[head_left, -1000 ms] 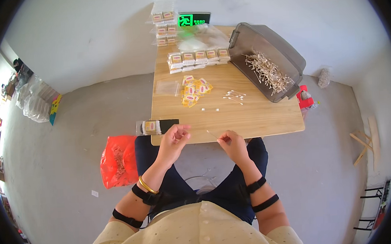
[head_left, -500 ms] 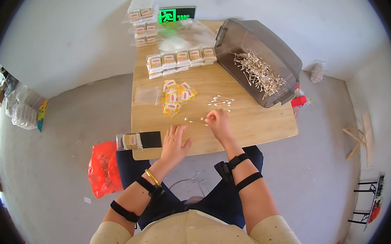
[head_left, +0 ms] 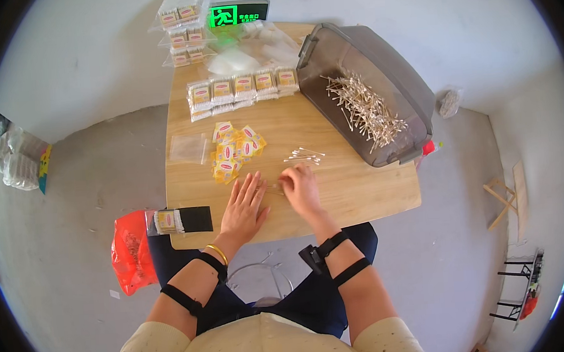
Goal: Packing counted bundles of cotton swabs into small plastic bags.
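My left hand lies flat on the table with its fingers stretched out, their tips at the edge of the yellow printed cards. Curled into a pinch, my right hand is just to its right. A few cotton swabs show in the gap between both hands, partly covered by the left fingers. The right fingertips close at the end of these swabs; their exact grip is blurred. Just beyond the right hand is a small loose group of cotton swabs.
A grey translucent bin lies on its side at the far right, holding a heap of swabs. Packed swab bags line the back. A clear bag lies left; a filled pack on a black holder sits at the left corner.
My left hand has slid forward and to the right, and now covers part of the swabs between the hands. My right hand stays pinched beside them. The whole view has shifted slightly.
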`<state>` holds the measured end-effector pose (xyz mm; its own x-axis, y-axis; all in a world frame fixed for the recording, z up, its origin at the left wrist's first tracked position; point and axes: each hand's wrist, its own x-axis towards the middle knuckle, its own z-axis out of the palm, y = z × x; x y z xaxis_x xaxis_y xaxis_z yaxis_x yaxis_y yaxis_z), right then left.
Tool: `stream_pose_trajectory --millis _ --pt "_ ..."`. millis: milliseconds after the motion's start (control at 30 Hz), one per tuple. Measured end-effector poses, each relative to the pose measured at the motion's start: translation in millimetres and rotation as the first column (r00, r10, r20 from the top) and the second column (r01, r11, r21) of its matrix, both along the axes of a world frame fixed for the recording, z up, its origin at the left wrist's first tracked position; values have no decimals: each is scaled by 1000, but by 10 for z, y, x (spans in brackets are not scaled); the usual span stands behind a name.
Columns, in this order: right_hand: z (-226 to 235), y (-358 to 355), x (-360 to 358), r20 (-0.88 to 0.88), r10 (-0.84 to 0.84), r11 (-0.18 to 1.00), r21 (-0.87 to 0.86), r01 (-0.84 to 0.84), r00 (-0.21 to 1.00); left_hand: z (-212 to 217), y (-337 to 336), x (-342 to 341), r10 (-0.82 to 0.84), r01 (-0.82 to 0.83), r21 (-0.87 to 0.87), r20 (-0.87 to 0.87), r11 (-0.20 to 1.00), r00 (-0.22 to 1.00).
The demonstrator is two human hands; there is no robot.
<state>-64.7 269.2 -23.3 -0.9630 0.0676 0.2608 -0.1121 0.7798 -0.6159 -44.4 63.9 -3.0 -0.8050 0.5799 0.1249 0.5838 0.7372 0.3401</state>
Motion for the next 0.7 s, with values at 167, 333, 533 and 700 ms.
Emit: stream_pose_trajectory --millis 167,333,533,700 --pt "130 186 -133 -53 -124 987 -114 117 991 32 30 5 -14 14 -61 0 998 1000" --pt "176 412 -269 -106 -90 991 89 99 990 5 23 -4 -1 2 -18 12 1000 1000" --pt "215 400 -360 -42 29 969 248 -18 999 -12 23 -2 3 -3 -4 11 1000 1000" --pt "254 387 -361 -92 97 956 287 -67 991 -11 12 4 6 -6 5 11 1000 1000"
